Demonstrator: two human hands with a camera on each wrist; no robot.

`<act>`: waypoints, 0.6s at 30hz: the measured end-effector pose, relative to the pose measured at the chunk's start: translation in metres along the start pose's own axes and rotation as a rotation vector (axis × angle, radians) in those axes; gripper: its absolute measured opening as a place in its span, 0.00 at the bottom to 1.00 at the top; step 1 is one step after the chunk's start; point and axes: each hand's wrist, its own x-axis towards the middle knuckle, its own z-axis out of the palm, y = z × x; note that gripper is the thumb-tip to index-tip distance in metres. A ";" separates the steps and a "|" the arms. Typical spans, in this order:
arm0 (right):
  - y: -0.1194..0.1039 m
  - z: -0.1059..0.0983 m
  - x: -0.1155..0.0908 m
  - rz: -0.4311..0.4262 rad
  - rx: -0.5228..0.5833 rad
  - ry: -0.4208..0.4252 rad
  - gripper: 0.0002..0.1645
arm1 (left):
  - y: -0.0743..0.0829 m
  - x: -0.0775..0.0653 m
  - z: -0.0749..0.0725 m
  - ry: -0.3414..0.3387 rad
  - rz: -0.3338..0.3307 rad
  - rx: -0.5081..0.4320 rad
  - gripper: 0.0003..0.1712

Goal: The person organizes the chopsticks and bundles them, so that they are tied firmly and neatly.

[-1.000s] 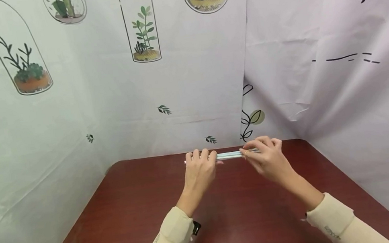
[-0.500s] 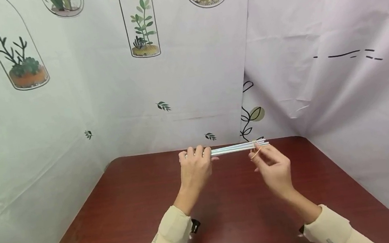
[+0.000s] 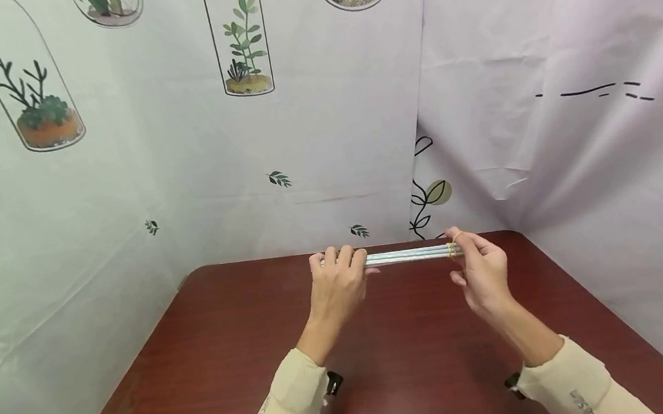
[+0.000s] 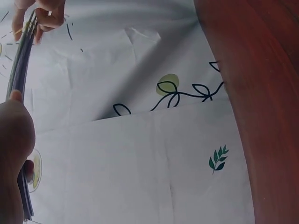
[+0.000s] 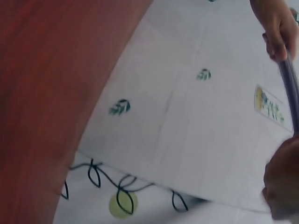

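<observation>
My left hand (image 3: 336, 286) grips a bundle of thin, pale blue and white straw-like sticks (image 3: 406, 256), its fingers curled over the left part. The bundle lies level above the far part of the table. A yellowish rubber band (image 3: 453, 249) circles the sticks near their right end. There, my right hand (image 3: 488, 277) has its fingers on the band, and an orange-toned loop of it crosses the fingertips. The left wrist view shows the bundle (image 4: 21, 70) running from the left hand (image 4: 14, 135) up to the right fingers, which partly hide its far end.
A dark red wooden table (image 3: 388, 366) lies beneath both hands. White cloth walls (image 3: 208, 167) printed with plants and jars rise along its back and sides. Dark straps (image 3: 333, 383) show at the cuffs of the cream sleeves.
My right hand has moved right along the bundle to its end, working the rubber band there. The left hand keeps its grip in nearly the same place.
</observation>
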 end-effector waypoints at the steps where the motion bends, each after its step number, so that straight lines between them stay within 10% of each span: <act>1: -0.003 -0.001 0.001 0.023 -0.033 -0.049 0.16 | -0.001 0.000 0.000 0.002 0.004 -0.006 0.31; 6: -0.017 -0.010 0.011 0.125 -0.209 -0.358 0.19 | -0.003 0.001 -0.001 0.004 0.005 -0.017 0.30; 10: -0.027 -0.016 0.018 0.161 -0.265 -0.426 0.14 | -0.005 0.000 -0.002 -0.018 -0.022 -0.012 0.27; 18: -0.027 -0.037 0.024 -0.216 -0.596 -0.465 0.14 | -0.012 -0.004 -0.003 -0.045 -0.039 0.008 0.31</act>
